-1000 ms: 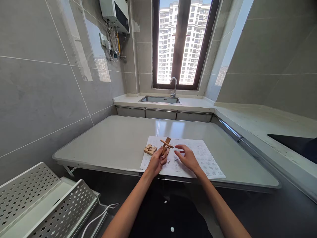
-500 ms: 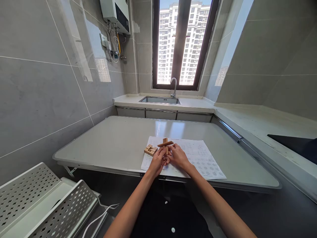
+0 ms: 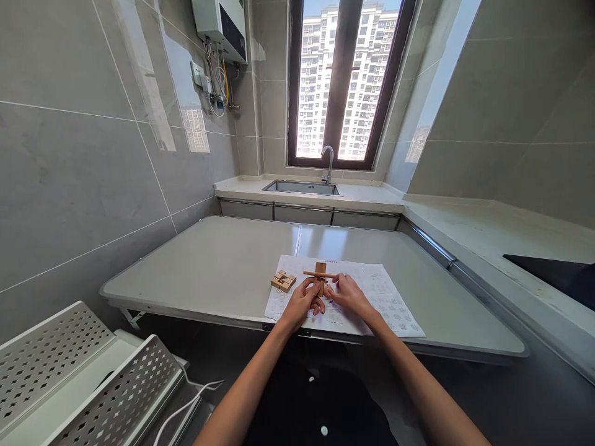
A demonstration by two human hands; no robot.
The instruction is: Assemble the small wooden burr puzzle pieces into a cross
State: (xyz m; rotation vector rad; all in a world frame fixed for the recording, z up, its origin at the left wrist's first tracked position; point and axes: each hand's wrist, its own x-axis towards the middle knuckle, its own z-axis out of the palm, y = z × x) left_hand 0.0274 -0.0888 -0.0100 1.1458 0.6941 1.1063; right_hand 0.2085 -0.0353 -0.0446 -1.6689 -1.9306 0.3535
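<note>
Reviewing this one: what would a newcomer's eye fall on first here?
Probably the bright, dark-framed window at top centre, above the sink. Next, two bare hands over a printed sheet: the left hand holds crossed wooden pieces, and the right hand is at their right end. A small wooden block assembly sits at the sheet's left edge.

12 o'clock: bright window [image 3: 357, 87], sink [image 3: 300, 187] and tap [image 3: 330, 162] below | 11: high white box [image 3: 218, 26] | 10: shiny gray wall [image 3: 79, 148] | 2: another gray wall [image 3: 515, 93] | 3: white counter [image 3: 502, 226] | middle: big table [image 3: 218, 266], light shining on it | 8: holey white rack [image 3: 53, 365]
</note>
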